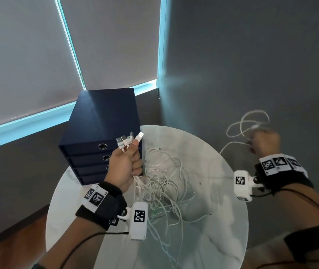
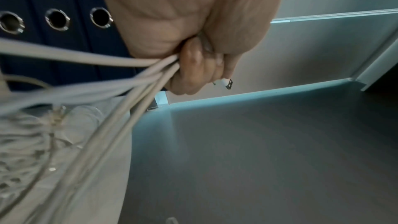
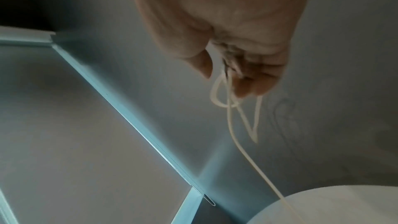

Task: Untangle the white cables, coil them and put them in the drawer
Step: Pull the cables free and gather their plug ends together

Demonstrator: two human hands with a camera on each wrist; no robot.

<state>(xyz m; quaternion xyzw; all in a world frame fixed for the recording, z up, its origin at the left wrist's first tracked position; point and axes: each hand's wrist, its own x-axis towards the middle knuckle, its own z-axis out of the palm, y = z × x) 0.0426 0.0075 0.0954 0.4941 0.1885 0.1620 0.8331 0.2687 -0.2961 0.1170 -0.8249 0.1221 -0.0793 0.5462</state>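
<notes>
A tangle of white cables point(image 1: 162, 187) lies on the round white table point(image 1: 222, 220). My left hand point(image 1: 126, 162) is raised above it and grips several cables in a fist, their USB plugs point(image 1: 128, 140) sticking up past the thumb; the same bundle of cables point(image 2: 120, 81) runs down from my left hand's fingers point(image 2: 193, 74). My right hand point(image 1: 264, 141) is lifted off to the right of the table and holds a loosely looped white cable point(image 1: 249, 123), blurred; one strand of that looped cable point(image 3: 237, 125) trails back down to the table.
A dark blue drawer unit point(image 1: 104, 136) with round metal pulls point(image 1: 102, 146) stands at the table's back left, its drawers closed. Grey window blinds point(image 1: 28, 55) and a grey wall point(image 1: 251, 55) are behind. The table's front part point(image 1: 203, 249) is bare.
</notes>
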